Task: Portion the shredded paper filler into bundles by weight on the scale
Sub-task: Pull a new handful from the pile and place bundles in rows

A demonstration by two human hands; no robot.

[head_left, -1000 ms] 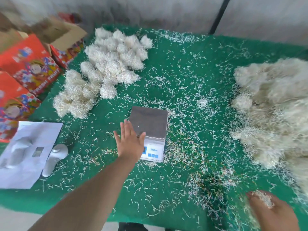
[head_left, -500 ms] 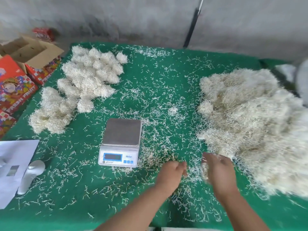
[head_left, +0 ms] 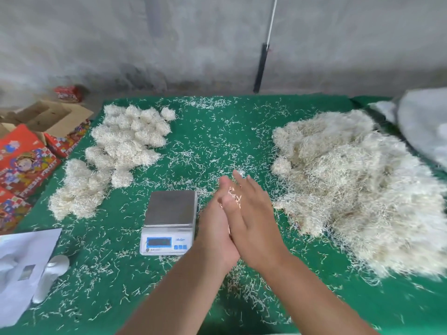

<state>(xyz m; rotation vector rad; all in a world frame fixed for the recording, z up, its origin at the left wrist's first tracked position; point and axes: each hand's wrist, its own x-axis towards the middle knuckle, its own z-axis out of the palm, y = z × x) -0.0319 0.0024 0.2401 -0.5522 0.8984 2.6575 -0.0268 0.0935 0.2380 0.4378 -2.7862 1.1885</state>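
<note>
Palms (head_left: 232, 221) pressed flat, my straight fingers rolling shreds (head_left: 233, 198); next, that wad goes onto scale (head_left: 172, 209)

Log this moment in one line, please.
hands: palms together, shreds between | scale: bare | bundles: left | pile: right

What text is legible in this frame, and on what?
"FRESH FRUIT": on the side of the red printed box at left, along its lower edge.
Brand word on the scale front, beside the display: blurred, unreadable.
Scale display: no digits can be made out.
Small print under the display: too small to read.
Red packet by the wall: print blurred.
</note>
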